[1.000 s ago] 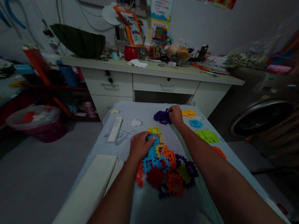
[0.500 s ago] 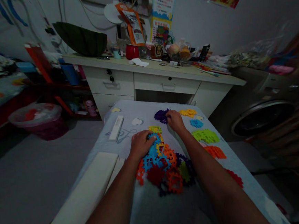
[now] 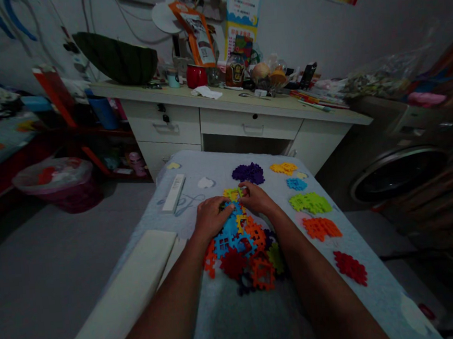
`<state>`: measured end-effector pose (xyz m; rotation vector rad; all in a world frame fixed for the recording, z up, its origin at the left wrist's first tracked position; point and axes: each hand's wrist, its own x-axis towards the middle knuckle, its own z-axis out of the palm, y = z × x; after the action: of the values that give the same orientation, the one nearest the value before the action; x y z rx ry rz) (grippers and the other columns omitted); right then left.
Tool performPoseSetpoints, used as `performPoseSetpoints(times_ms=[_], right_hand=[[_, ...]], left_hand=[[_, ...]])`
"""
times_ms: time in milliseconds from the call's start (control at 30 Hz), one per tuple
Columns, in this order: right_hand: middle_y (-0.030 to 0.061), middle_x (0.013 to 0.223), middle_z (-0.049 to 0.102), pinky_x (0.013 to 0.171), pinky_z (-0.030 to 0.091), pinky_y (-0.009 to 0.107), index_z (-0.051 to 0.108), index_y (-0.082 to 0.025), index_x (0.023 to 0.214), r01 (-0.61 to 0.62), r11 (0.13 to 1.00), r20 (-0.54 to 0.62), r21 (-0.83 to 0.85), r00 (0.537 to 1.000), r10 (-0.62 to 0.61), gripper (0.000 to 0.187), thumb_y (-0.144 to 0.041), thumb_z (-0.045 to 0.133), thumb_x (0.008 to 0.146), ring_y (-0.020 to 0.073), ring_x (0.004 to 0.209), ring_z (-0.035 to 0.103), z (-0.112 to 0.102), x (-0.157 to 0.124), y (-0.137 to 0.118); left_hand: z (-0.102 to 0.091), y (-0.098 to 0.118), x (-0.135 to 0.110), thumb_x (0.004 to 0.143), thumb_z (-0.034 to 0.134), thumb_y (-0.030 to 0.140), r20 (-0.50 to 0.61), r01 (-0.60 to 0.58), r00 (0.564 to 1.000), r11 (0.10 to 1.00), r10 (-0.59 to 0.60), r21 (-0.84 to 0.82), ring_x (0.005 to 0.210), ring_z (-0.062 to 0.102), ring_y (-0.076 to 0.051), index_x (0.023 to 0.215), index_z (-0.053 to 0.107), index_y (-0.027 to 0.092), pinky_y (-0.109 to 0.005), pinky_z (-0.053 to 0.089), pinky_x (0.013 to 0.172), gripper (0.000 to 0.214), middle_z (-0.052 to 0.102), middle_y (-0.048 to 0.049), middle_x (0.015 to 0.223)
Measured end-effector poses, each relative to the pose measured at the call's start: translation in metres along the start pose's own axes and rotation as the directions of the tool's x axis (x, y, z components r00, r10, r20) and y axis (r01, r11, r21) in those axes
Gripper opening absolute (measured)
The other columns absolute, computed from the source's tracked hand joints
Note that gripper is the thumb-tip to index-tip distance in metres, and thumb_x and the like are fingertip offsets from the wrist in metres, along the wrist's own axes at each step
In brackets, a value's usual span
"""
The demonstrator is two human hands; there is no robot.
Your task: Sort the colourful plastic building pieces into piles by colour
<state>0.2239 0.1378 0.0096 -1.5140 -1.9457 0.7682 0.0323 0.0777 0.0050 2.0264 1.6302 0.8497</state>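
Note:
A mixed heap of toothed plastic building pieces, with a blue window piece [image 3: 223,244], a dark red piece [image 3: 234,263] and an orange frame piece [image 3: 262,271], lies on the cloth-covered table between my forearms. My left hand [image 3: 211,216] rests at the heap's upper left, thumb stretched apart from the curled fingers, touching blue pieces. At the heap's far end, my right hand [image 3: 255,197] has its thumb and finger pinched at the edge of a yellow-green piece [image 3: 232,193]. Just beyond it sits a pile of purple pieces [image 3: 248,173].
Along the table's right side lie piles of yellow [image 3: 284,168], blue [image 3: 296,184], green [image 3: 310,203], orange [image 3: 321,228] and red pieces [image 3: 351,268]. White boards [image 3: 122,298] lie at left, a white strip [image 3: 174,193] beyond. A cluttered desk [image 3: 246,118] stands behind.
My right hand has left the purple pile and moved back toward me to the yellow-green piece. The purple pile looks wider. My left hand has barely moved.

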Motion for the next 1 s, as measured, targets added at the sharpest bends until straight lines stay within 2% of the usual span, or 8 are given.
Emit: performPoseSetpoints(times_ms=[167, 400, 567, 733, 833, 900, 1000], right_hand=[[-0.0078, 0.067, 0.054, 0.055, 0.038, 0.02, 0.06, -0.02, 0.102, -0.017, 0.984, -0.002, 0.178, 1.0, 0.017, 0.034, -0.013, 0.062, 0.069, 0.0101, 0.061, 0.051, -0.004, 0.0, 0.005], [-0.0083, 0.064, 0.053, 0.055, 0.037, 0.02, 0.058, -0.02, 0.099, -0.009, 0.966, -0.002, 0.26, 1.0, 0.01, 0.031, -0.017, 0.059, 0.068, 0.01, 0.058, 0.049, -0.021, -0.002, -0.007], [-0.0078, 0.064, 0.052, 0.056, 0.038, 0.023, 0.057, -0.019, 0.097, -0.01, 0.95, -0.064, 0.311, 0.997, 0.031, 0.031, -0.022, 0.059, 0.067, 0.0109, 0.058, 0.05, -0.053, -0.015, -0.01], [-0.0073, 0.064, 0.048, 0.058, 0.037, 0.023, 0.062, -0.019, 0.097, 0.007, 0.969, -0.178, 0.245, 0.983, 0.038, 0.031, -0.027, 0.058, 0.068, 0.0107, 0.059, 0.046, -0.105, -0.047, 0.009], [-0.0065, 0.063, 0.048, 0.055, 0.036, 0.023, 0.063, -0.018, 0.099, -0.093, 0.975, -0.329, 0.201, 0.931, 0.156, 0.034, -0.028, 0.059, 0.067, 0.0111, 0.057, 0.045, -0.138, -0.069, 0.032], [-0.0055, 0.063, 0.05, 0.055, 0.036, 0.024, 0.063, -0.017, 0.102, -0.19, 0.967, -0.446, 0.172, 0.86, 0.248, 0.037, -0.027, 0.058, 0.067, 0.0119, 0.056, 0.046, -0.156, -0.082, 0.05], [-0.0017, 0.067, 0.058, 0.058, 0.04, 0.025, 0.064, -0.016, 0.102, -0.306, 0.945, -0.605, 0.118, 0.732, 0.313, 0.036, -0.026, 0.058, 0.067, 0.0144, 0.06, 0.052, -0.175, -0.096, 0.076]], left_hand=[[0.0, 0.0, 0.0, 0.088, 0.054, 0.047, -0.009, 0.016, 1.0, 1.0, -0.015, 0.016, 0.116, 0.061, -0.024, 0.11, 0.069, 0.028, -0.04, 0.038, 0.106, 0.032, 0.072, -0.0016, 0.117], [0.0, -0.001, 0.0, 0.087, 0.054, 0.047, -0.005, -0.006, 1.0, 1.0, 0.006, -0.002, 0.109, 0.064, -0.022, 0.108, 0.07, 0.027, -0.037, 0.042, 0.102, 0.033, 0.073, -0.0022, 0.114], [-0.001, -0.002, 0.002, 0.087, 0.053, 0.048, 0.019, -0.004, 1.0, 1.0, 0.003, 0.005, 0.109, 0.064, -0.024, 0.109, 0.07, 0.026, -0.04, 0.042, 0.102, 0.036, 0.073, -0.0039, 0.114], [0.001, -0.005, 0.003, 0.087, 0.053, 0.049, 0.027, 0.01, 1.0, 1.0, -0.011, 0.016, 0.113, 0.062, -0.025, 0.112, 0.069, 0.027, -0.042, 0.041, 0.103, 0.038, 0.072, -0.0041, 0.117], [0.001, -0.005, 0.003, 0.087, 0.052, 0.05, 0.019, 0.01, 1.0, 1.0, -0.01, 0.001, 0.113, 0.062, -0.024, 0.111, 0.07, 0.027, -0.041, 0.041, 0.103, 0.038, 0.072, -0.0038, 0.117], [0.0, -0.003, 0.003, 0.086, 0.052, 0.05, 0.021, 0.002, 1.0, 1.0, -0.002, -0.006, 0.111, 0.063, -0.024, 0.11, 0.07, 0.026, -0.04, 0.042, 0.102, 0.038, 0.072, -0.0037, 0.116], [-0.001, -0.002, 0.002, 0.086, 0.052, 0.05, 0.022, 0.003, 1.0, 1.0, -0.003, -0.008, 0.107, 0.064, -0.024, 0.108, 0.07, 0.027, -0.039, 0.043, 0.101, 0.037, 0.073, -0.0028, 0.113]])
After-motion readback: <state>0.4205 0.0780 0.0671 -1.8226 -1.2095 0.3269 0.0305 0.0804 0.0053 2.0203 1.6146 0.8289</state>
